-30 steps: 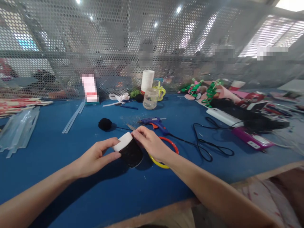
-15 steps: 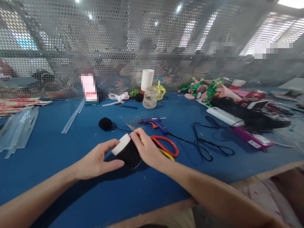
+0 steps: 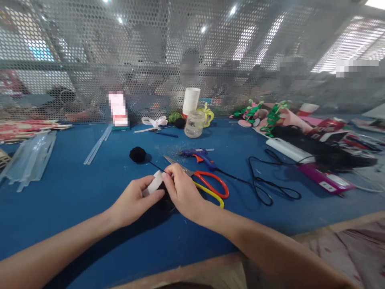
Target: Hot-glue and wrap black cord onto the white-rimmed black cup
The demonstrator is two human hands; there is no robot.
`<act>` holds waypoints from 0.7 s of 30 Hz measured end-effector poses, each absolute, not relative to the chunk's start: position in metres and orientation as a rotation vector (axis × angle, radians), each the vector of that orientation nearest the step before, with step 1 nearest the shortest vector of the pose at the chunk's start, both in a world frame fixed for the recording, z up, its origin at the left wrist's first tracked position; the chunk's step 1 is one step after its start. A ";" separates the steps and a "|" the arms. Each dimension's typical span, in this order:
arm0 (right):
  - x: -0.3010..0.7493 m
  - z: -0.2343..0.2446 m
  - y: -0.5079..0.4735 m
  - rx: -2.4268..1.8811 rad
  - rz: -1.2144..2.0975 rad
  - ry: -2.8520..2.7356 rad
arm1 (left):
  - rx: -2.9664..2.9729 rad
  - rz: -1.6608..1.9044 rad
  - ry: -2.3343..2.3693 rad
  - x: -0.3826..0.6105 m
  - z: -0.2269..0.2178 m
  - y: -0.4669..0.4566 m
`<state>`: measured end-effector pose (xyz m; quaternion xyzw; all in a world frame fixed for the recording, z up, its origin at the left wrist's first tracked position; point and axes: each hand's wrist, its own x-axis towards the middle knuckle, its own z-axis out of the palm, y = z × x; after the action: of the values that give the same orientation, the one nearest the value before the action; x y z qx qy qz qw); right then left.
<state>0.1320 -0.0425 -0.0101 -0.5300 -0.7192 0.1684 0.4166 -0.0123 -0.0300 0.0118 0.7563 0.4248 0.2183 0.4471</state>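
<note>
Between my hands is a tilted, jar-shaped piece with a white band point(image 3: 154, 182) at one end and a black covering on its side, mostly hidden by my fingers. My left hand point(image 3: 130, 202) is closed around it, thumb across the black side. At its right edge my right hand point(image 3: 186, 194) pinches black yarn point(image 3: 156, 166). The strand runs up left to a black yarn ball point(image 3: 137, 154) on the table. Scissors with one red and one yellow handle point(image 3: 212, 184) lie beside and partly behind my right hand. Beyond them rests a blue glue gun point(image 3: 200, 155).
A clear plastic jar point(image 3: 194, 124) stands in front of stacked white cups point(image 3: 191, 100) by the perforated screen point(image 3: 144, 60). Clear strips point(image 3: 33, 156) lie at left. On the right are a looped black cord point(image 3: 261, 188), a purple-and-white box point(image 3: 326, 178) and green-pink craft pieces point(image 3: 270, 118).
The jar-shaped piece has turned, and less of its black side shows. My left thumb has moved right, over it. The scissors show more fully behind my right hand. The view has shifted slightly.
</note>
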 end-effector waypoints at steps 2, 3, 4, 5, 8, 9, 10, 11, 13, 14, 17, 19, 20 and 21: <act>0.133 -0.009 -0.042 -1.289 0.421 -1.797 | 1.888 0.560 1.039 -0.013 0.011 -0.029; 0.134 -0.008 -0.042 -1.260 0.426 -1.789 | 1.895 0.572 1.029 -0.014 0.011 -0.029; 0.134 -0.007 -0.041 -1.230 0.434 -1.780 | 1.900 0.582 1.019 -0.014 0.011 -0.029; 0.135 -0.007 -0.041 -1.204 0.442 -1.770 | 1.905 0.587 1.009 -0.014 0.011 -0.028; 0.136 -0.007 -0.040 -1.158 0.471 -1.750 | 1.918 0.595 0.990 -0.015 0.010 -0.028; 0.136 -0.008 -0.039 -1.152 0.482 -1.747 | 1.922 0.596 0.988 -0.015 0.009 -0.027; 0.137 -0.008 -0.039 -1.148 0.492 -1.745 | 1.927 0.598 0.985 -0.015 0.008 -0.027; 0.137 -0.009 -0.039 -1.144 0.498 -1.744 | 1.930 0.598 0.981 -0.016 0.008 -0.027; 0.137 -0.009 -0.039 -1.136 0.501 -1.742 | 1.934 0.594 0.971 -0.016 0.007 -0.026; 0.138 -0.009 -0.039 -1.133 0.502 -1.742 | 1.936 0.590 0.965 -0.017 0.006 -0.026; 0.139 -0.009 -0.039 -1.131 0.497 -1.742 | 1.929 0.581 0.954 -0.018 0.005 -0.026; 0.138 -0.009 -0.039 -1.139 0.495 -1.749 | 1.921 0.579 0.949 -0.018 0.004 -0.025; 0.138 -0.010 -0.039 -1.147 0.495 -1.753 | 1.912 0.576 0.948 -0.017 0.004 -0.026; 0.138 -0.010 -0.039 -1.157 0.493 -1.757 | 1.900 0.574 0.953 -0.017 0.004 -0.026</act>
<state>0.1376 -0.0388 -0.0100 -0.4723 -0.7173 0.2013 0.4711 -0.0168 -0.0257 0.0041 0.7695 0.3859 0.2323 0.4527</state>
